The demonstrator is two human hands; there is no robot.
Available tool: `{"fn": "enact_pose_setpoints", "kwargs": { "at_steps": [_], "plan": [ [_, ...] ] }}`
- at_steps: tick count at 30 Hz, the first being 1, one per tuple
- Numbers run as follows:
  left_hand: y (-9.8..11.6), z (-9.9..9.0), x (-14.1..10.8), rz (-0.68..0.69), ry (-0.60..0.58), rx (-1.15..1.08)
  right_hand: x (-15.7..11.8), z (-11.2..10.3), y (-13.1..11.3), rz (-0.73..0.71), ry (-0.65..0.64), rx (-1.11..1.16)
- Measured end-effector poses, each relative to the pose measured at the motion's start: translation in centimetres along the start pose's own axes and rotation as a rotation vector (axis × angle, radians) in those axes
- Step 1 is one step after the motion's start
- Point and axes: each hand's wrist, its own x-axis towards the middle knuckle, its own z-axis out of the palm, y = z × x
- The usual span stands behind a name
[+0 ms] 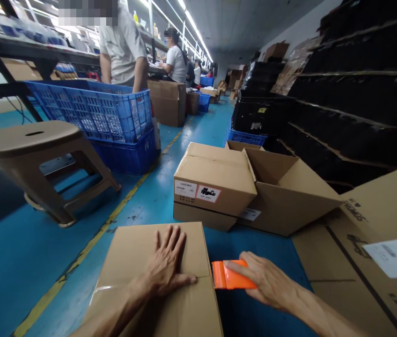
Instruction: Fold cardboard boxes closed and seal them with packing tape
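A closed cardboard box (131, 257) stands on the floor right in front of me. My left hand (166, 269) lies flat on its top, fingers spread, with the thumb beside the seam between the flaps. To the right, my right hand (260, 276) is wrapped round an orange tape dispenser (235, 274). The dispenser's front end is at the box's right edge, by the end of the seam. Whether tape is stuck to the box there I cannot tell.
Ahead are a labelled carton (216, 168) and an open carton (290, 201); another carton (367, 252) is at right. A stool (33, 140) and blue crates (96, 107) stand left, with a person (123, 51) behind. Black stacks (353, 93) line the right.
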Motion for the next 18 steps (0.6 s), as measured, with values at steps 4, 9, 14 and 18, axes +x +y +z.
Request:
{"fn": "enact_pose_setpoints", "kwargs": {
  "at_steps": [4,9,14,18],
  "plan": [
    [-0.6,1.5,0.1,0.044,0.100,0.065,-1.8,0.8,1.2,-0.015,-0.015,-0.043],
    [-1.5,2.4,0.4,0.085,0.203,0.139,-4.2,1.3,2.7,0.077,-0.145,-0.077],
    [-1.7,2.5,0.3,0.101,0.220,0.177,-0.7,-0.2,0.2,0.196,-0.307,0.023],
    [-1.9,2.8,0.4,0.109,0.269,0.228,4.3,-1.9,-2.4,0.143,-0.347,-0.007]
  ]
}}
